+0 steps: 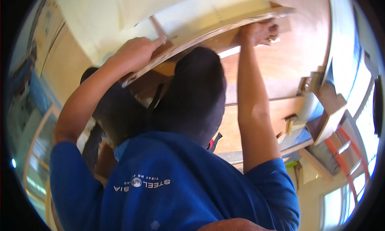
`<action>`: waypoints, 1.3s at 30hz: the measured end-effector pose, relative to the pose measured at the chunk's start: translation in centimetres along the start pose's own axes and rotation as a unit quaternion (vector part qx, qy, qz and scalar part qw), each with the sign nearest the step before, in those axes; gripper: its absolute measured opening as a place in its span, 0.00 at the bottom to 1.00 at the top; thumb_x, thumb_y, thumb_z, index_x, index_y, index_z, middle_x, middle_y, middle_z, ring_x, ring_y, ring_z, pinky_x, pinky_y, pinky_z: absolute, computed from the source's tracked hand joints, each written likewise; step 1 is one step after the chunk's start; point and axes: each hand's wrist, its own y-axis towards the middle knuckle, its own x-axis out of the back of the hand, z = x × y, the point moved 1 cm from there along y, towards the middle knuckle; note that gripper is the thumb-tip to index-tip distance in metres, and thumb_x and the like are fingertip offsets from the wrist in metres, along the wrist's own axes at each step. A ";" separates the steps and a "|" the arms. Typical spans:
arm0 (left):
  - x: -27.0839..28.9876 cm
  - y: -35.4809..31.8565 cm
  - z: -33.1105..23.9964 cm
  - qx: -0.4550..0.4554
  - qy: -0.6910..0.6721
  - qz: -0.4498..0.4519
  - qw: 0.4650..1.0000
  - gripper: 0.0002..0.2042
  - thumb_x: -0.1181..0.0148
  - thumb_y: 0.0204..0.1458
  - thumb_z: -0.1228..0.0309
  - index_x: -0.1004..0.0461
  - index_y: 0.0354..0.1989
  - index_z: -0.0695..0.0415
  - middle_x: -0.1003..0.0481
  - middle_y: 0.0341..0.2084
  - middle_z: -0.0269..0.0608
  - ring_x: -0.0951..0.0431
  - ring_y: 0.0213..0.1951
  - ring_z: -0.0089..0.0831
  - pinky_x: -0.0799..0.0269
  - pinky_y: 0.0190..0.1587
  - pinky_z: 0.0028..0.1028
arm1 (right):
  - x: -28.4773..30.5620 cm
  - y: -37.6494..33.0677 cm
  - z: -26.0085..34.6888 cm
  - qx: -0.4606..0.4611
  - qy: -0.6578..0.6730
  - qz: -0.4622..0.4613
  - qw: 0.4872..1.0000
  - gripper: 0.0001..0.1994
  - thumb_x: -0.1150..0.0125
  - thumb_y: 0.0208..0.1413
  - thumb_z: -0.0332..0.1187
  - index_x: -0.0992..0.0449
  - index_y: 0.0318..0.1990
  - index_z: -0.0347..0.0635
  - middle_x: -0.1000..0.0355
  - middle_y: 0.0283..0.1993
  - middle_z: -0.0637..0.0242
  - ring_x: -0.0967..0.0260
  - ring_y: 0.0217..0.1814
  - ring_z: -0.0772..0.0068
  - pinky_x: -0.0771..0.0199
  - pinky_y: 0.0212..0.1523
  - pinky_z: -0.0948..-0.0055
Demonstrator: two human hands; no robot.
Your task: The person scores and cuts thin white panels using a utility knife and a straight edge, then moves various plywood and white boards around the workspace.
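Grip of the left hand (134,54): thumb extended, fingers hidden beside a long brown wooden board with a pale, rough edge (208,33); whether they pinch it cannot be told. Grip of the right hand (260,32): fingers curled near the board's right end, closure on it likewise unclear. Largest is one pale yellow flat panel (92,22); next, the one board, slanting beyond two dark-trousered knees (192,86); then one orange ladder (335,150); smallest, one yellow-handled tool (289,128). Handling appears under way, not finished; no completed fastening is discernible, and what remains cannot be determined.
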 end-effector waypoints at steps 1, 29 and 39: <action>2.2 1.1 -1.2 -0.008 0.001 -0.019 1.000 0.28 0.54 0.58 0.78 0.39 0.69 0.53 0.24 0.32 0.55 0.22 0.38 0.52 0.27 0.41 0.46 | 0.3 0.1 0.2 0.001 -0.022 0.001 1.000 0.31 0.57 0.65 0.53 0.49 0.72 0.50 0.52 0.70 0.49 0.60 0.75 0.40 0.56 0.67 0.35; 0.1 11.9 -5.1 -0.114 -0.033 -0.088 0.989 0.32 0.55 0.55 0.80 0.42 0.71 0.44 0.24 0.29 0.55 0.21 0.34 0.52 0.27 0.40 0.47 | -0.2 0.5 0.0 0.013 0.004 -0.022 1.000 0.36 0.45 0.57 0.55 0.49 0.68 0.49 0.57 0.69 0.50 0.61 0.73 0.41 0.50 0.62 0.39; -6.7 -0.4 2.4 0.002 -0.039 0.027 0.999 0.33 0.51 0.54 0.80 0.42 0.72 0.46 0.26 0.28 0.57 0.24 0.32 0.54 0.30 0.38 0.48 | 0.5 0.2 0.9 0.012 0.019 -0.023 0.999 0.34 0.47 0.60 0.53 0.47 0.69 0.48 0.54 0.69 0.52 0.64 0.75 0.41 0.52 0.65 0.37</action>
